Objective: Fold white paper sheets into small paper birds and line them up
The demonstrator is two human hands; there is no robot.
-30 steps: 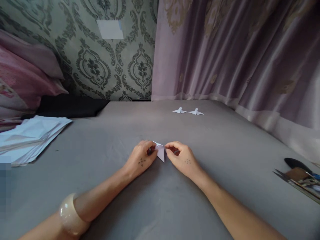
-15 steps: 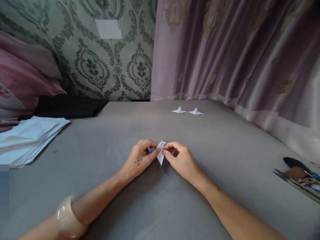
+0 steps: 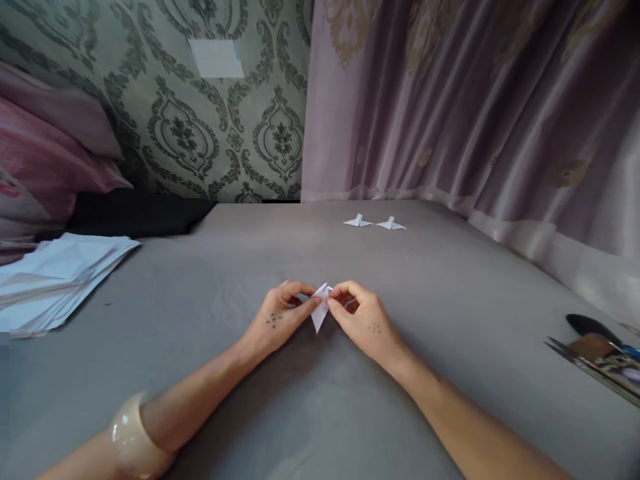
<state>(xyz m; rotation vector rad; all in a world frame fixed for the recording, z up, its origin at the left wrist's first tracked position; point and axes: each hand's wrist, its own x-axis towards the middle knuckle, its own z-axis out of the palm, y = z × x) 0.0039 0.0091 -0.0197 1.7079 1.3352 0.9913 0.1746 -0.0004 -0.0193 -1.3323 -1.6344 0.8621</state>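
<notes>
Between my two hands is a small white folded paper bird [image 3: 319,316], its long point hanging down and slightly to the left. My left hand [image 3: 281,312] pinches its left side between thumb and forefinger. On the other side, my right hand [image 3: 361,313] is closed on the upper right of the paper, near a small bent tip. Fingertips behind the paper are hidden. Farther back on the grey surface sit two finished-looking white paper birds, the left bird [image 3: 358,221] and the right bird [image 3: 391,223], wings spread.
A stack of white paper [image 3: 70,273] lies at the left, before a folded black cloth [image 3: 145,212] and pink cushions [image 3: 55,143]. Scissors [image 3: 575,357] with open-looking blades lie among small items at the right edge. A purple curtain [image 3: 425,120] borders the back right.
The paper bird has turned slightly, its lower point swinging to the left. My hands keep their pinch and have barely moved.
</notes>
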